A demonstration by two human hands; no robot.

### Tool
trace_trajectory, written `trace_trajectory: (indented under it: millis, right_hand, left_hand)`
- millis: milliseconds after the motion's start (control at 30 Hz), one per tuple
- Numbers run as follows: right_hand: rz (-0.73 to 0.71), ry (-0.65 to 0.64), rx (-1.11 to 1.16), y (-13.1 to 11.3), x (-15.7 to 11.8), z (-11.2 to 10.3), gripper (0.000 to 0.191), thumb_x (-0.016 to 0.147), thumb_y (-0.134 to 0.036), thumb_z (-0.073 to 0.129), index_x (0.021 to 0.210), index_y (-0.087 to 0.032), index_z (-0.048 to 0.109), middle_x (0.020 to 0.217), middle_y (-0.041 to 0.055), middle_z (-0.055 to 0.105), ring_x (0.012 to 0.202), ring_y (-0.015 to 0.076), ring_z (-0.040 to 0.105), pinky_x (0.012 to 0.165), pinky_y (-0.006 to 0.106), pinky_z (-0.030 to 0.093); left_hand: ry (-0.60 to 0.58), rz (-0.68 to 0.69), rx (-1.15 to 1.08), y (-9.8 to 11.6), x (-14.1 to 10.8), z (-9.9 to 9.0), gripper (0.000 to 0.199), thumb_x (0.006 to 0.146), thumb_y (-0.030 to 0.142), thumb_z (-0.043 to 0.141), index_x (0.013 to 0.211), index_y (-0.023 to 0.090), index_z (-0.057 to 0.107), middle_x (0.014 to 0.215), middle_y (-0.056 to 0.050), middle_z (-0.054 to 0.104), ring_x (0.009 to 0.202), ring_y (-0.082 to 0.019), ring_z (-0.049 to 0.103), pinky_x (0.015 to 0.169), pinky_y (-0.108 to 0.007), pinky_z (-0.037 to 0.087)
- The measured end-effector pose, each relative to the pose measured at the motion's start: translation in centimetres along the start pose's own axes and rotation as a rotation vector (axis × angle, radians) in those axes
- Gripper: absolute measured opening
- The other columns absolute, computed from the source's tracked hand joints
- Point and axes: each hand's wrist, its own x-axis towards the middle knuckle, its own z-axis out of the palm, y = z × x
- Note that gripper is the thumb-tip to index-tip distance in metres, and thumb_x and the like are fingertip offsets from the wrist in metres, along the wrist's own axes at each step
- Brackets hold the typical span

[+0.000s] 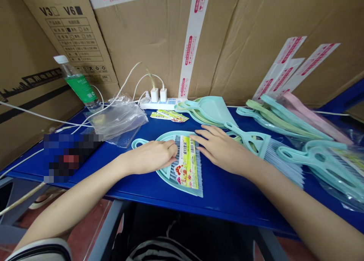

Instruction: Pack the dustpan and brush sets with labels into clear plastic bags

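In front of me a mint-green dustpan lies on the blue table, with a small matching hand brush on it, grey-blue bristles pointing right. A yellow-green printed label card rests across the bristles. My left hand is closed over the brush's handle end, its fingers curled at the base of the bristles and hiding most of the handle. With fingers spread and stretched out, my right hand reaches the top right edge of the card; its fingertips touch or nearly touch the bristles there.
Behind are stacked dustpans and loose label cards. To the right lie another brush, more dustpans and bagged sets. Clear plastic bags, a water bottle, cables and a power strip stand left and back, before cardboard boxes.
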Motion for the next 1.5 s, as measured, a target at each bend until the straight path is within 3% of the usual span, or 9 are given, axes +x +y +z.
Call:
trace_trajectory:
  millis: [433, 633, 800, 1100, 1333, 1500]
  right_hand:
    - [-0.016, 0.048, 0.041, -0.7, -0.1, -0.6, 0.036, 0.097, -0.027, 0.042, 0.125, -0.018, 0.063, 0.127, 0.0135, 0.066, 0.123, 0.034, 0.055, 0.099, 0.056, 0.047]
    - [-0.072, 0.118, 0.152, -1.1, 0.1, -1.1, 0.035, 0.098, -0.028, 0.043, 0.121, -0.014, 0.065, 0.121, 0.0152, 0.067, 0.122, 0.0344, 0.055, 0.098, 0.055, 0.047]
    - [-0.134, 0.17, 0.343, -2.4, 0.6, -1.5, 0.029, 0.098, -0.028, 0.045, 0.109, -0.016, 0.068, 0.111, 0.0125, 0.07, 0.107, 0.0264, 0.061, 0.092, 0.045, 0.049]
    - [-0.054, 0.214, 0.55, -3.8, 1.1, -1.1, 0.028, 0.099, -0.023, 0.044, 0.085, -0.017, 0.067, 0.082, 0.0046, 0.069, 0.08, 0.0198, 0.056, 0.076, 0.036, 0.042]
    - [-0.008, 0.216, 0.543, -3.7, 1.0, -1.5, 0.027, 0.096, -0.02, 0.047, 0.077, -0.02, 0.066, 0.08, 0.0032, 0.068, 0.078, 0.0194, 0.055, 0.075, 0.036, 0.041]
    - [-0.05, 0.154, 0.448, -3.1, 0.7, -1.9, 0.022, 0.096, -0.02, 0.048, 0.088, -0.018, 0.068, 0.083, 0.0051, 0.068, 0.082, 0.0213, 0.057, 0.077, 0.038, 0.043]
  left_hand:
    - [0.0, 0.005, -0.014, 0.0, 0.0, 0.2, 0.016, 0.096, 0.021, 0.046, 0.081, 0.017, 0.049, 0.085, -0.003, 0.06, 0.064, -0.015, 0.057, 0.061, -0.029, 0.046]
    - [0.015, 0.016, -0.021, 0.0, 0.0, 0.2, 0.014, 0.096, 0.019, 0.045, 0.082, 0.017, 0.049, 0.084, -0.004, 0.059, 0.065, -0.016, 0.057, 0.062, -0.029, 0.046]
    - [0.042, 0.025, -0.044, -0.2, 0.0, 0.5, 0.013, 0.095, 0.018, 0.046, 0.082, 0.017, 0.049, 0.083, -0.003, 0.058, 0.065, -0.016, 0.057, 0.063, -0.029, 0.047]
    - [0.115, 0.037, -0.16, -0.5, -0.3, 0.6, 0.013, 0.096, 0.02, 0.043, 0.085, 0.018, 0.049, 0.079, -0.001, 0.058, 0.063, -0.014, 0.056, 0.06, -0.027, 0.044]
    - [0.197, 0.091, -0.239, -0.8, -0.4, 1.0, 0.013, 0.099, 0.024, 0.041, 0.092, 0.019, 0.051, 0.087, -0.001, 0.061, 0.07, -0.015, 0.059, 0.06, -0.027, 0.041]
    - [0.206, 0.054, -0.321, -0.7, -0.4, 1.1, 0.013, 0.097, 0.022, 0.041, 0.087, 0.019, 0.049, 0.08, 0.0, 0.058, 0.064, -0.014, 0.054, 0.059, -0.026, 0.04]
